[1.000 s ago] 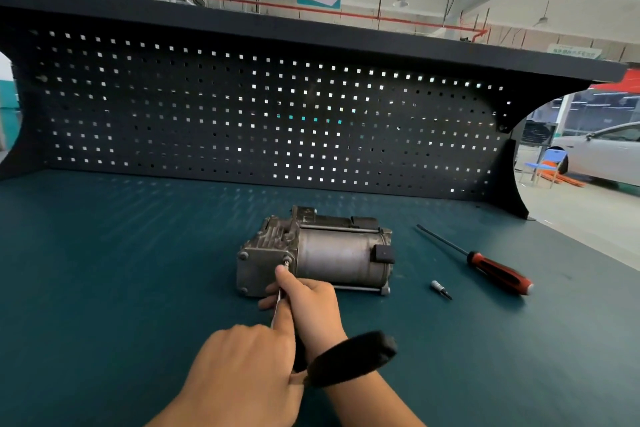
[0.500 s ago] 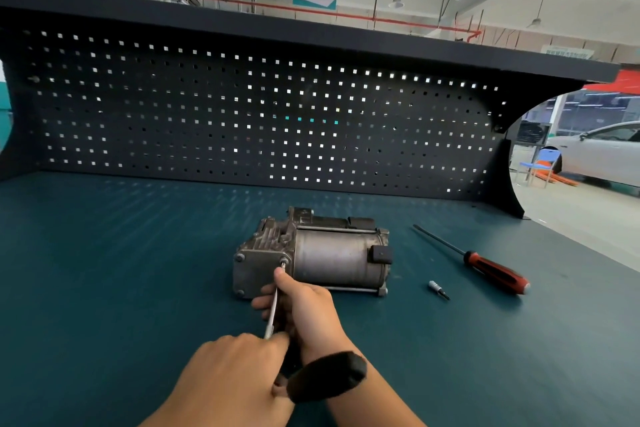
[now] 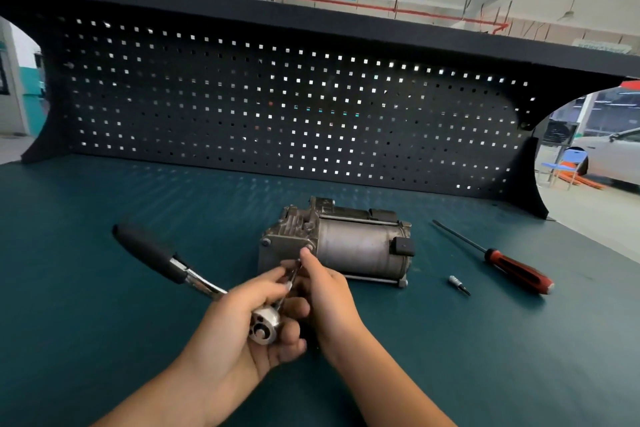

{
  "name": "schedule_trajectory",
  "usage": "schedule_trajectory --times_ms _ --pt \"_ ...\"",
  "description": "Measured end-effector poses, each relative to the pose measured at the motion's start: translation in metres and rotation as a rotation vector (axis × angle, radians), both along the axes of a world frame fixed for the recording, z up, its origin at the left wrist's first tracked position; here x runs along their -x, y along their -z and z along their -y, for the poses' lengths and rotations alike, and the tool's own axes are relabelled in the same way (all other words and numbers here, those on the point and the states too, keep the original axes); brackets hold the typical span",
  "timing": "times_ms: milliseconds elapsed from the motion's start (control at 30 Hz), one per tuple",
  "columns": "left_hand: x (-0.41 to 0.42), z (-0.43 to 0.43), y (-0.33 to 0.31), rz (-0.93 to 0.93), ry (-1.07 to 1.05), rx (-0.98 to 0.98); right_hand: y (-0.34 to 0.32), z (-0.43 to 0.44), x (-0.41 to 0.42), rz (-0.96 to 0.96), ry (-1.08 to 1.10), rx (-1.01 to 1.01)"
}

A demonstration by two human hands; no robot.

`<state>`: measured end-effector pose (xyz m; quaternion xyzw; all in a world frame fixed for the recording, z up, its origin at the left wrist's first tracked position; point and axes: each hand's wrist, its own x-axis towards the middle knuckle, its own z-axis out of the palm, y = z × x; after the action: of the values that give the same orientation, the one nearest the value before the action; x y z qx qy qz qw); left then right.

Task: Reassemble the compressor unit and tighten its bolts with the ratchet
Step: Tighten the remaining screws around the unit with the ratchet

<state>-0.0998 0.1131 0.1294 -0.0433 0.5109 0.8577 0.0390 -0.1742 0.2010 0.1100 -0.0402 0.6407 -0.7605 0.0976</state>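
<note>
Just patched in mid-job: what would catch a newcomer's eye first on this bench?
The grey compressor unit sits at mid-bench, with both hands working at its near end. The left hand grips the head of the ratchet, whose black handle sticks out to the left, while the right hand guides its shaft to a corner bolt. To the right lie a red-handled screwdriver and a small bit, untouched.

Red-handled screwdriver (image 3: 498, 259) & small bit (image 3: 458, 283) lie apart on green bench (image 3: 104, 322) w/ pegboard (image 3: 242, 107) behind.
</note>
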Motion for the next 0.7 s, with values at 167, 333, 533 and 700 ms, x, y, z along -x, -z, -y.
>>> schedule_trajectory --times_ms 167,333,533,700 --pt "-0.001 0.007 0.007 -0.176 0.018 0.667 0.007 0.001 0.004 0.009 0.001 0.031" --pt "-0.001 0.003 0.002 -0.207 -0.074 1.524 0.007 0.005 0.007 0.054 0.025 0.044" --pt "0.010 -0.011 0.009 -0.430 0.016 2.344 0.011 0.001 0.008 0.059 -0.014 0.081" --pt "0.012 0.014 0.015 -0.427 -0.099 2.056 0.007 0.003 0.008 0.078 -0.014 0.097"
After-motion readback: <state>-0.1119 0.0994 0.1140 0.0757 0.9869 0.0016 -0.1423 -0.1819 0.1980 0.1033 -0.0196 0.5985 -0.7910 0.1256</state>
